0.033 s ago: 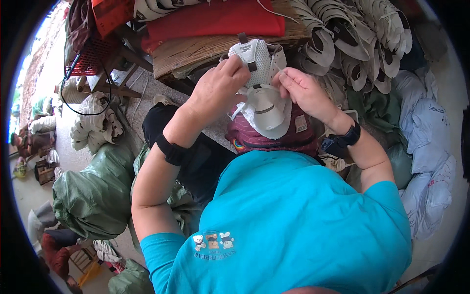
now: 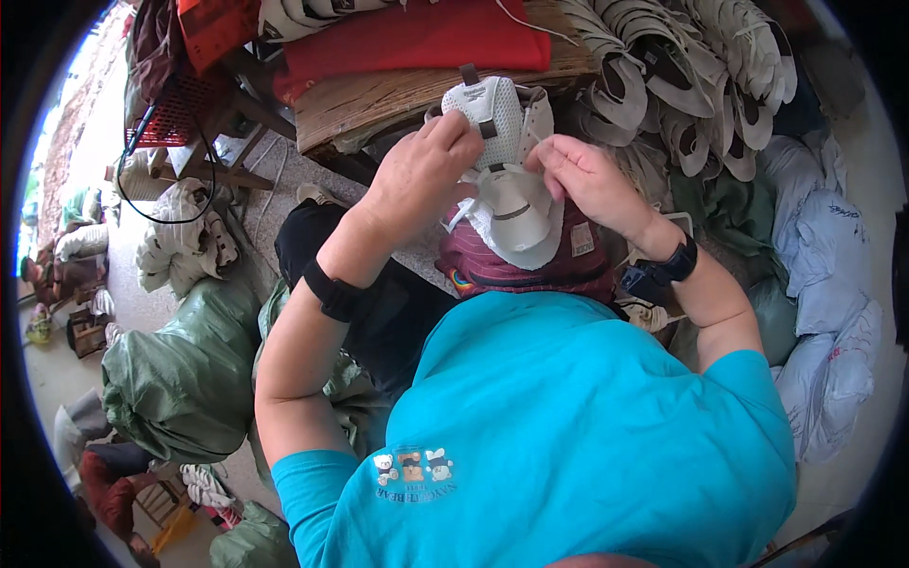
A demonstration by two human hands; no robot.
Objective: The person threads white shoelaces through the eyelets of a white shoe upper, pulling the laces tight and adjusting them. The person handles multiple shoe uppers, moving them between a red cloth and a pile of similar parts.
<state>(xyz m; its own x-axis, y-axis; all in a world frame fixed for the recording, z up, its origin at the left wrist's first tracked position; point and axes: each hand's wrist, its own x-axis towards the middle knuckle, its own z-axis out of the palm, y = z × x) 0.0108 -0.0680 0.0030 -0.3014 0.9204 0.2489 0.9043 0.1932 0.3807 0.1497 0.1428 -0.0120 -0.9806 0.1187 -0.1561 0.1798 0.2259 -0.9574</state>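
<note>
A white shoe upper (image 2: pixel 516 213) with a mesh tongue (image 2: pixel 505 118) stands in front of me, its toe end toward my body. It rests on a maroon pinstriped cloth (image 2: pixel 473 257) over my lap. My left hand (image 2: pixel 431 161) is closed on the upper's left edge, beside the tongue; its fingertips are partly hidden. At the right eyelet edge my right hand (image 2: pixel 585 178) pinches a thin white shoelace (image 2: pixel 536 138) between thumb and forefinger. White lace ends also hang by the left side of the upper.
Behind the shoe upper is a wooden bench (image 2: pixel 379 99) with a red cloth (image 2: pixel 426 47) on it. Stacked pale shoe uppers (image 2: pixel 663 57) fill the far right. White sacks (image 2: pixel 824 275) stand at right, a green sack (image 2: pixel 185 369) at left. Another person (image 2: pixel 109 497) is at lower left.
My right hand has shifted very slightly left, closer to the shoe upper. My left hand and the upper stay in place.
</note>
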